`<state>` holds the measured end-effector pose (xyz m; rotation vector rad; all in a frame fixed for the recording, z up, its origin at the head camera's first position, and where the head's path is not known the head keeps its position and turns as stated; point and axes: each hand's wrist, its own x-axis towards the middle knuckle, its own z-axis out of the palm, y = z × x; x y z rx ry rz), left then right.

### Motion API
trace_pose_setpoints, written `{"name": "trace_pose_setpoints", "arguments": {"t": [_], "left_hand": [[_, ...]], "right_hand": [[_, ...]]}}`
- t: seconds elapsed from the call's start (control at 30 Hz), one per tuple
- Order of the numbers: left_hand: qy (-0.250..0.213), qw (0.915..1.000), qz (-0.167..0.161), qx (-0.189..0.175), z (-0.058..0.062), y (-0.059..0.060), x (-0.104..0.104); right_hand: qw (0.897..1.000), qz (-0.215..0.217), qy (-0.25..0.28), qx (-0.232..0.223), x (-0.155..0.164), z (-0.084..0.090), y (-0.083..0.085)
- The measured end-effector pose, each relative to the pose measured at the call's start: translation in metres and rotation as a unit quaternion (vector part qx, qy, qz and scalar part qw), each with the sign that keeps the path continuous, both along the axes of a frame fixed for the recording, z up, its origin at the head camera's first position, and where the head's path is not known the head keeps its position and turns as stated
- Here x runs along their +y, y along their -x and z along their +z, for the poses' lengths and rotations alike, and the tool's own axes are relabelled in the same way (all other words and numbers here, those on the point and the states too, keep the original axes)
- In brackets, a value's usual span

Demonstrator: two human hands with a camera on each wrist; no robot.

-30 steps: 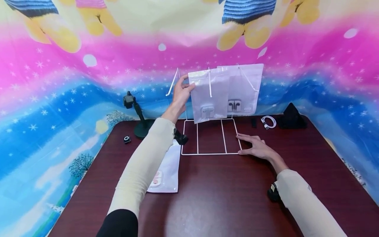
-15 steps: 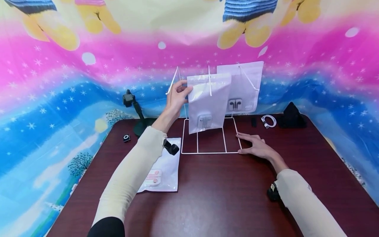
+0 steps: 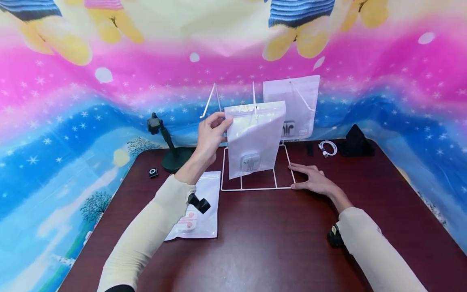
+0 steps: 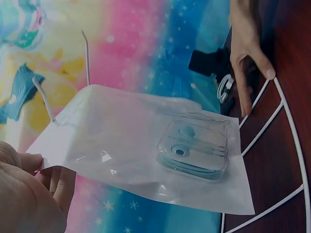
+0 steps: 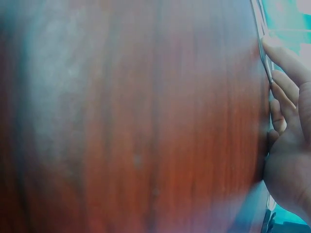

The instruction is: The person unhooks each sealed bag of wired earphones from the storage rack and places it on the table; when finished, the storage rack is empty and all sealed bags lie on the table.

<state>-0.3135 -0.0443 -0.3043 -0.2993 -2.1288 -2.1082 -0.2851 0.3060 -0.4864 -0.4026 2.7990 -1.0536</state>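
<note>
My left hand pinches the upper left edge of a white zip bag, thumb in front. Through its clear front shows a case of white wired earphones. The bag hangs near the front end of the middle hook of a white wire display rack; the hook overlaps the bag's top edge. My right hand rests at the right side of the rack's base, its fingers extended along the wire and thumb at the front corner. Behind, another white bag with dark earphones hangs on the right hook.
A third bag with pink earphones lies on the table left of the rack, partly under my left forearm. The rack's left hook holds nothing. A black stand, a small round-dialled gadget, a white cable and a black pyramid-shaped object stand around.
My left hand has drawn the bag forward and down along the middle hook, away from the bag behind. My right hand has stayed on the rack's base.
</note>
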Motion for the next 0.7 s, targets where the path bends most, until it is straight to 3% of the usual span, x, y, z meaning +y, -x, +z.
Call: {"name": "trace_pose_setpoints", "arguments": {"t": [0.37,0.7], "left_hand": [[-0.014,0.9999,-0.006,-0.007,-0.004,-0.035,-0.009],[-0.006,0.9995,-0.029,0.009,0.005,-0.059,-0.011]], "right_hand": [[1.000,0.007,-0.003,0.008,-0.004,-0.004,0.003],[1.000,-0.007,0.001,0.003,0.001,-0.004,0.002]]}}
